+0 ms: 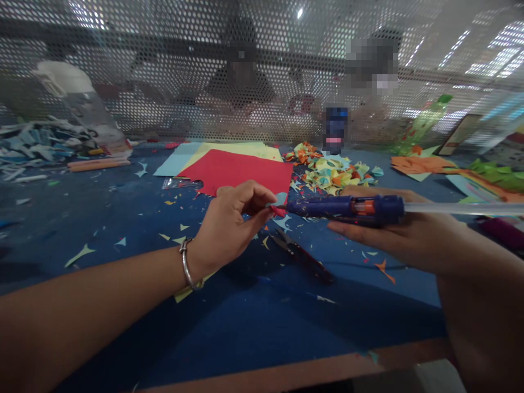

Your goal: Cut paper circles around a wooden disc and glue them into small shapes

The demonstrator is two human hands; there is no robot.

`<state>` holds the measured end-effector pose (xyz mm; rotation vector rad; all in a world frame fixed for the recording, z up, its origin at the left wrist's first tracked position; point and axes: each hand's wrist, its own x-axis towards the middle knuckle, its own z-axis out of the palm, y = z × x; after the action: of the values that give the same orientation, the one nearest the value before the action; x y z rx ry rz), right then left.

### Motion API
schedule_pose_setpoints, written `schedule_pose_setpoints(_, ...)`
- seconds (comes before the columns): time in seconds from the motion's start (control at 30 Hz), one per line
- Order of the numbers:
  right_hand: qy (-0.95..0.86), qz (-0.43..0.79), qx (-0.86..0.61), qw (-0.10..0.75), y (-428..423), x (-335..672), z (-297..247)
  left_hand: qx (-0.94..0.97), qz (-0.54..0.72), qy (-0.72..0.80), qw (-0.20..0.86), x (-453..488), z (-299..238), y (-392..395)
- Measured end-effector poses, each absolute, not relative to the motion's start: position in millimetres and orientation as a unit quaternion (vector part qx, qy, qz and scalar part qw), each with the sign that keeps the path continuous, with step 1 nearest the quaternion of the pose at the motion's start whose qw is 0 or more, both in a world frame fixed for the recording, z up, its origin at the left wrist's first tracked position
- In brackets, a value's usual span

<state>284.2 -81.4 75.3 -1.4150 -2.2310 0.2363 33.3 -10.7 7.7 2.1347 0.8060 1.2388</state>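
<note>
Many paper shapes (339, 172) appear done; our left hand (229, 224) pinches one piece (280, 199), our right hand (403, 240) holds a glue gun (338, 207); red sheet (245, 169) part-cut.

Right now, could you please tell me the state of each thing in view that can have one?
Left hand: pinching a small paper piece.
Right hand: holding the glue gun.
Glue gun: roughly level, tip at the paper piece; contact unclear.
Glue stick: sticking out of the gun's rear.
Scissors: lying unheld.
Red sheet: flat, edge cut into.
White-capped bottle: capped.
Green-capped bottle: capped.
</note>
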Motion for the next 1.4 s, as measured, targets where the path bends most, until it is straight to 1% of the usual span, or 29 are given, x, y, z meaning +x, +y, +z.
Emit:
schedule_pose_setpoints(0.13, -0.830, 0.062, -0.493, 0.253, -80.9, 284.9, 75.6, 0.790, 0.464, 0.298, 0.270, 32.9, 5.1, -9.0)
schedule_pose_setpoints(0.3, -0.836, 0.066, -0.496, 0.226, -79.9, 287.4, 74.8, 0.787, 0.464, 0.294, 0.279, 32.9, 2.7, -7.7)
schedule_pose_setpoints(0.63, -0.832, 0.087, -0.501, 0.223, -80.8, 287.3, 75.5, 0.781, 0.464, 0.293, 0.296, 33.5, 4.0, -8.8)
schedule_pose_setpoints(0.93, -0.835, 0.090, -0.493, 0.228, -78.9, 288.8, 72.5, 0.786, 0.459, 0.298, 0.289, 34.2, 6.1, -9.4)
schedule_pose_setpoints(1.4, -0.842, 0.064, -0.494, 0.208, -80.3, 287.5, 77.0, 0.757, 0.485, 0.289, 0.328, 35.4, 4.1, -8.8)
